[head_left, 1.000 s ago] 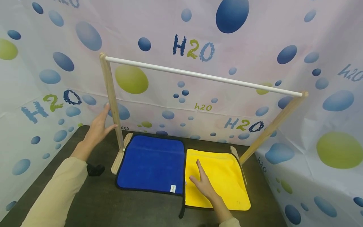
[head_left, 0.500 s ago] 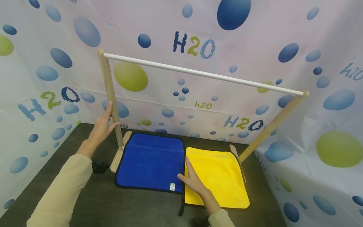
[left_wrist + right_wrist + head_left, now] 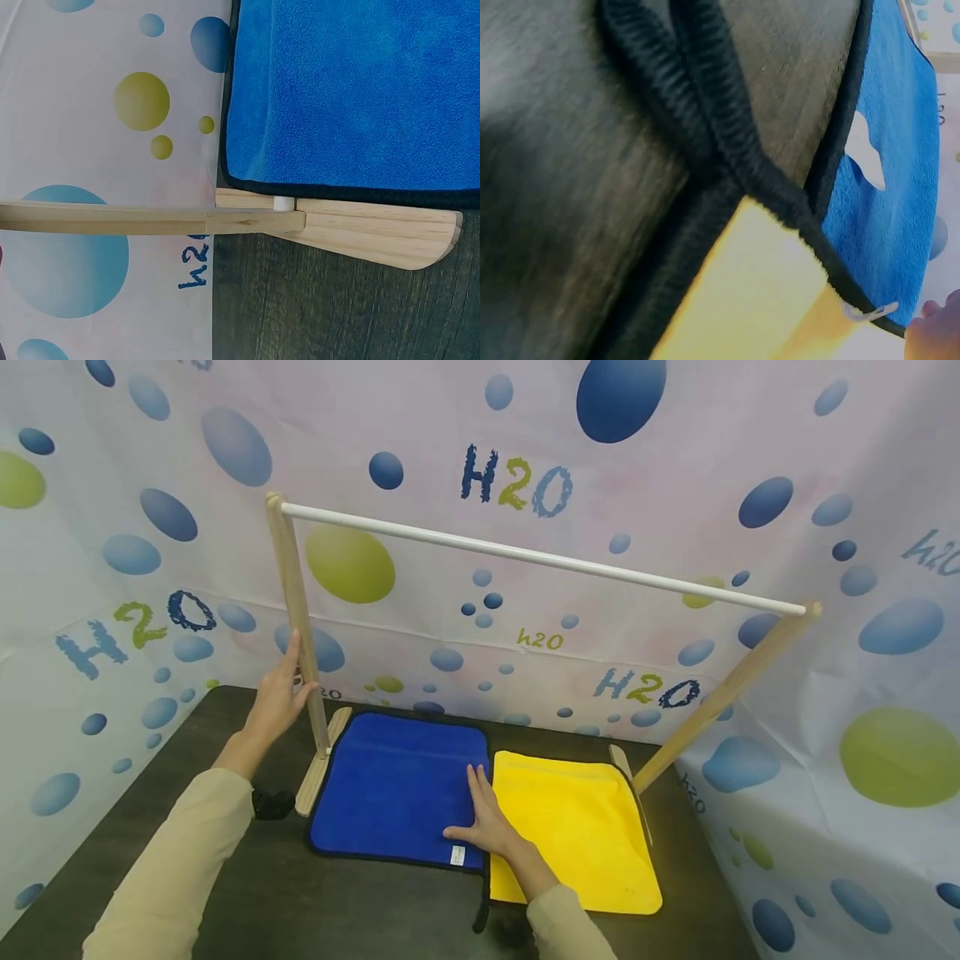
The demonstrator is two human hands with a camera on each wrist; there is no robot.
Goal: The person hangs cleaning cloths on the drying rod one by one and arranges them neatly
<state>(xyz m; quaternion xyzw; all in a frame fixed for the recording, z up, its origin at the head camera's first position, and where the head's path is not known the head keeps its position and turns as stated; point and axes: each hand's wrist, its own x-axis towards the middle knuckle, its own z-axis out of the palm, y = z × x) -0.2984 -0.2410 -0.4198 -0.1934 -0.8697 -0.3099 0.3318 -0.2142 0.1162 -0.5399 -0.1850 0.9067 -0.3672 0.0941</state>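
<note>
A wooden stand has a left post (image 3: 291,568), a right post (image 3: 712,702) and a white rod (image 3: 480,550) across the top. My left hand (image 3: 276,697) is at the left post, fingers extended upward and thumb apart; firm contact is unclear. The left wrist view shows this post (image 3: 112,217) meeting its flat wooden foot (image 3: 375,232). Flat below the rod lie a blue cloth (image 3: 397,785) and a yellow cloth (image 3: 592,843), both edged in black. Over the blue cloth's right side, my right hand (image 3: 487,818) spreads its fingers, holding nothing. A fingertip (image 3: 936,334) shows in the right wrist view.
A black hanging loop (image 3: 720,97) extends from the yellow cloth's near corner. The blue cloth carries a small white label (image 3: 457,856). Beneath everything is a dark wood-grain table (image 3: 360,910), with a bubble-printed backdrop (image 3: 420,410) behind and at both sides.
My right hand has moved left from above the yellow cloth to the blue cloth's right side. My left hand has shifted slightly right, closer to the left post. Stand and cloths stay in place.
</note>
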